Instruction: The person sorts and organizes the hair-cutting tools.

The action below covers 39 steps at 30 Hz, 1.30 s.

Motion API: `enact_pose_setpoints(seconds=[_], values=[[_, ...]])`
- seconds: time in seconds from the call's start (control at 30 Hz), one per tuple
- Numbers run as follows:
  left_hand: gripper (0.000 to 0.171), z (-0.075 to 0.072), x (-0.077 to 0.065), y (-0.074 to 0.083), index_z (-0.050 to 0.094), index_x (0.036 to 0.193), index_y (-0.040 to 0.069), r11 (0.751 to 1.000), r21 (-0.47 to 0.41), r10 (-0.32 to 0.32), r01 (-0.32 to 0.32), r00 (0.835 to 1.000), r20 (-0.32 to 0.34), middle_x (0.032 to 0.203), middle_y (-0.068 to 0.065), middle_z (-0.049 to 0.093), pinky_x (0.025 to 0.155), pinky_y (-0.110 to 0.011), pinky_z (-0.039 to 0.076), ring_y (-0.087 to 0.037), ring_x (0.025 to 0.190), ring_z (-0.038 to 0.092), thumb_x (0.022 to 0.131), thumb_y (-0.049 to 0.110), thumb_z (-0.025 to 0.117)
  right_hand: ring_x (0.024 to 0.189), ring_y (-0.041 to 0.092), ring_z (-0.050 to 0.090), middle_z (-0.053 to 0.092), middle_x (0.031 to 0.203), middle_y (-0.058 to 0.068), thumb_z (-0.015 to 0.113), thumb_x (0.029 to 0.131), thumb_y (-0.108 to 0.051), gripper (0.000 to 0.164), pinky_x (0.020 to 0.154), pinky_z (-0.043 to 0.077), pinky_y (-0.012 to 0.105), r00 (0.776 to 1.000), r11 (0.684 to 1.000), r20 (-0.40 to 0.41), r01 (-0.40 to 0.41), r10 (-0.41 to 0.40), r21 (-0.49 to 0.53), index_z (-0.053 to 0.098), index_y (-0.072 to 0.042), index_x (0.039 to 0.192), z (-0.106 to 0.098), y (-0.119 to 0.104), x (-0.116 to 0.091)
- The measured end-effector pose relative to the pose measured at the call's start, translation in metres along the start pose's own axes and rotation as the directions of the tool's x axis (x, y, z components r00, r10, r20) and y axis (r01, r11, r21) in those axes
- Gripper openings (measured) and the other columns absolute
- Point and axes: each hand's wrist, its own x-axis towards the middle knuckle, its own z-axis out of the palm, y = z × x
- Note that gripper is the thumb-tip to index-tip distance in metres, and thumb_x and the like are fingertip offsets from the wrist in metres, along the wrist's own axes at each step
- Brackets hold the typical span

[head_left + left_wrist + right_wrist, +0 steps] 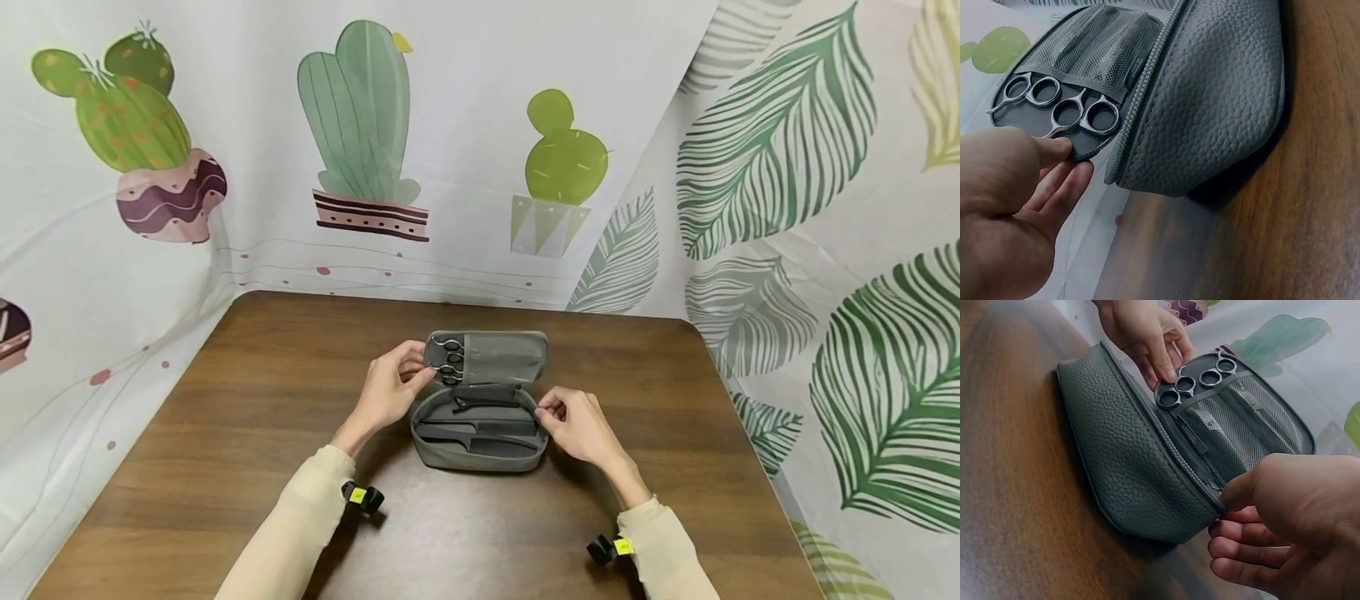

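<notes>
A grey pebbled-leather zip case [480, 460] lies unfolded on the table, its lid [517, 358] raised at the back. Two pairs of scissors [1067, 114] sit in the lid's mesh pocket [1229, 425], handles sticking out. Dark combs [495, 446] and a black hair clip [480, 403] lie in the base. My left hand [386, 387] pinches the lid's left edge beside the scissor rings, thumb on the inner face. At the case's right back corner, my right hand [581, 425] pinches the zipper edge between thumb and forefinger; whether it holds the pull itself is hidden.
The case stands on a brown wood-grain table [300, 350]. Behind and at the sides hang white cloths [480, 83] printed with cacti and leaves. A small black device [363, 497] is on each sleeve.
</notes>
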Motion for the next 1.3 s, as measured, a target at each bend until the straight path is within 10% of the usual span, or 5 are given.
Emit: enact_pose_setpoints(seconds=[0.4,0.87,1.3], values=[[0.022,-0.003,-0.004,0.000,0.075,0.120,0.005,0.991,0.092,0.100,-0.102,0.995,0.025,0.107,-0.014,0.086,0.095,-0.042,0.070,-0.028,0.101,0.085,0.100,-0.003,0.082,0.074,0.003,0.063,0.074,0.083,-0.007,0.077,0.106,-0.014,0.009,0.071,0.054,0.021,0.999,1.000,0.025,0.025,-0.025,0.012,0.081,-0.014,0.098,-0.007,0.005,-0.002],[0.022,-0.006,-0.010,0.003,0.075,0.117,0.004,0.989,0.067,0.131,-0.135,0.989,0.061,0.110,-0.014,0.087,0.098,-0.041,0.070,-0.030,0.106,0.085,0.099,-0.009,0.079,0.095,0.016,0.075,0.083,0.107,0.010,0.060,0.118,-0.024,0.027,0.087,0.061,0.030,0.984,0.999,-0.178,0.012,-0.004,0.046,0.080,-0.007,0.120,-0.038,-0.005,0.011],[0.026,-0.008,-0.015,-0.001,0.074,0.109,0.006,0.972,0.087,0.209,-0.219,0.972,0.110,0.112,-0.012,0.085,0.098,-0.040,0.070,-0.030,0.111,0.085,0.097,-0.017,0.075,0.142,0.036,0.067,0.073,0.152,0.007,0.073,0.109,-0.041,0.045,0.117,0.055,0.064,0.987,0.993,0.118,0.103,-0.110,0.064,0.070,-0.018,0.148,-0.052,-0.026,0.026]])
